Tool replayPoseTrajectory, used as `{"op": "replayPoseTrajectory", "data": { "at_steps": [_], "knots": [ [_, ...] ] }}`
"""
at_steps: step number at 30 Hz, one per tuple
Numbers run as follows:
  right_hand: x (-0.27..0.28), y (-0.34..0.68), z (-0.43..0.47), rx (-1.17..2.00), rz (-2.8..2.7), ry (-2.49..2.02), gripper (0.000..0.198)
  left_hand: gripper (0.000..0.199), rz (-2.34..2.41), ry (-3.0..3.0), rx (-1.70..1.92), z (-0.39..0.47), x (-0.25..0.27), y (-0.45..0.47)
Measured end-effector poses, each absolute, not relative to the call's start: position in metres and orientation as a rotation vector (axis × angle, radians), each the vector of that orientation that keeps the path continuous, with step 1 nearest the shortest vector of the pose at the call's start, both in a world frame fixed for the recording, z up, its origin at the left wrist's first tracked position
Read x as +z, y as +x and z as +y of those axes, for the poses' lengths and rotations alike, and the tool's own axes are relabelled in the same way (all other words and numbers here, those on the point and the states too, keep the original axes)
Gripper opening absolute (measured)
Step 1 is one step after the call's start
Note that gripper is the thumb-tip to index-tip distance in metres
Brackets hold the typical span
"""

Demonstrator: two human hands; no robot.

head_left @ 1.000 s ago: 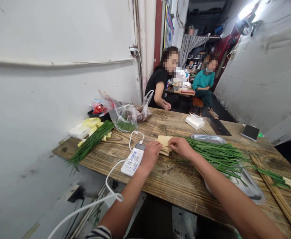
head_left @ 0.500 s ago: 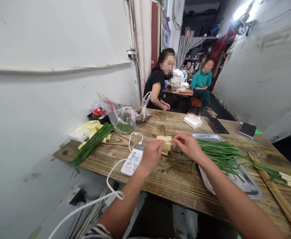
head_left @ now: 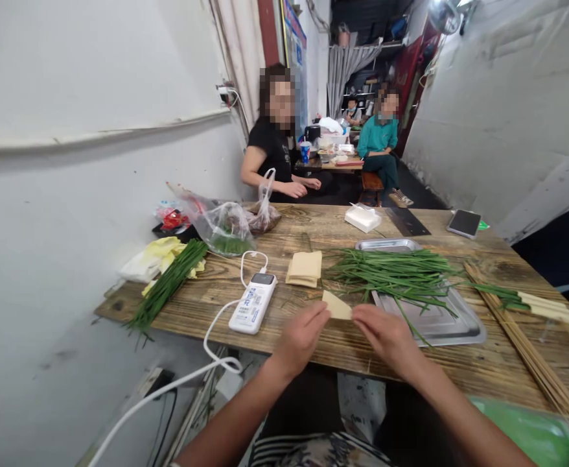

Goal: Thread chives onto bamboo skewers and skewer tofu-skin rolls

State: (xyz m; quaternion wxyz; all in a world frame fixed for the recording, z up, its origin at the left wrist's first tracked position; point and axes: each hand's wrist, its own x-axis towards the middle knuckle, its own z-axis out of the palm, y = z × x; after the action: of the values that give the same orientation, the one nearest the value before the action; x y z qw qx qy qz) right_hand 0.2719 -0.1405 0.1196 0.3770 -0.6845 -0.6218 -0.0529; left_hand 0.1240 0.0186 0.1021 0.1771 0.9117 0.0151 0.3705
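Observation:
A single thin, pale yellow tofu sheet [head_left: 336, 306] is stretched between my two hands above the near part of the table. My left hand [head_left: 300, 337] pinches its left edge, and my right hand [head_left: 386, 334] pinches its right corner. Just beyond lies a small stack of square tofu sheets [head_left: 304, 268]. To the right, a heap of green chives [head_left: 396, 272] covers part of a metal tray [head_left: 459, 324]. At the far right, finished rolls [head_left: 549, 306] of pale sheet wrapped around chives lie by long wooden skewers [head_left: 518, 337].
A white power bank [head_left: 254, 305] with a cable lies left of my hands. Another chive bundle [head_left: 170, 285] and plastic bags [head_left: 221, 227] sit at the left. A tissue pack [head_left: 363, 218] and phone [head_left: 464, 224] lie at the back. A person [head_left: 275, 155] sits beyond the table.
My hands have come back from the stack toward the table's near edge, now with one sheet between them. The view has shifted, and the seated person in black has turned.

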Motion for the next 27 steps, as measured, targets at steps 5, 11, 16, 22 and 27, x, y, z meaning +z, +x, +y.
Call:
{"op": "replayPoseTrajectory", "data": {
  "at_steps": [5,11,16,22,27],
  "knots": [
    [0.076,0.250,-0.155,-0.267,-1.746,-1.890,0.019,0.020,0.145,2.782,0.816,0.008,0.079,0.099],
    [0.070,0.246,-0.157,-0.316,-1.670,-1.896,0.021,0.033,0.052,2.859,0.705,0.001,0.082,0.105],
    [0.070,0.249,-0.160,-0.308,-1.680,-1.830,0.023,0.028,-0.040,2.827,0.671,0.002,0.078,0.112],
    [0.068,0.240,-0.163,-0.379,-1.449,-1.984,0.029,0.024,-0.201,2.757,0.662,0.008,0.086,0.106],
    [0.062,0.227,-0.166,-0.355,-1.569,-1.990,0.033,0.036,-0.092,2.815,0.697,0.025,0.094,0.110]
  ]
}}
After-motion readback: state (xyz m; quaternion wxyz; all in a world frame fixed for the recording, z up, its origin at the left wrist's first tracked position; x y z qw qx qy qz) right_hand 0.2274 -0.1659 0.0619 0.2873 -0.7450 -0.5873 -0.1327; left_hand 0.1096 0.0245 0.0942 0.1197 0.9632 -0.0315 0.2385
